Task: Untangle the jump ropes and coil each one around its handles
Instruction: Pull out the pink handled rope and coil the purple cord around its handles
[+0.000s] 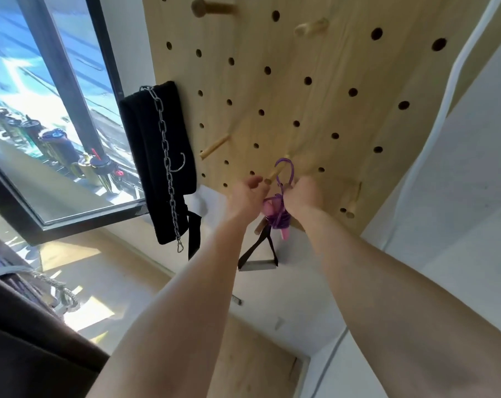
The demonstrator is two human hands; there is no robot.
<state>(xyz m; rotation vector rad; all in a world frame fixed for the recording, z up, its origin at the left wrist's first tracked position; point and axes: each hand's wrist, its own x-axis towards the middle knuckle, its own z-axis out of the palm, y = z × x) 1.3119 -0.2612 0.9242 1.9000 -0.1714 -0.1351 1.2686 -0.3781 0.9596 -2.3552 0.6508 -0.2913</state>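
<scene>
A purple jump rope (278, 217) with pink handles hangs coiled between my hands in front of a wooden pegboard (315, 110). A loop of the rope (287, 171) rises over a wooden peg (275, 174) on the board. My right hand (302, 196) grips the rope just below that loop. My left hand (247, 193) is beside the peg's tip with fingers loosely curled; whether it touches the rope is hidden. The rope bundle's lower end shows a pink handle (286, 235).
A black padded belt (157, 156) with a steel chain (167, 168) hangs at the board's left edge. A black strap handle (259, 258) dangles under the rope. More pegs (214, 146) stick out of the board. A window (51, 110) is at left.
</scene>
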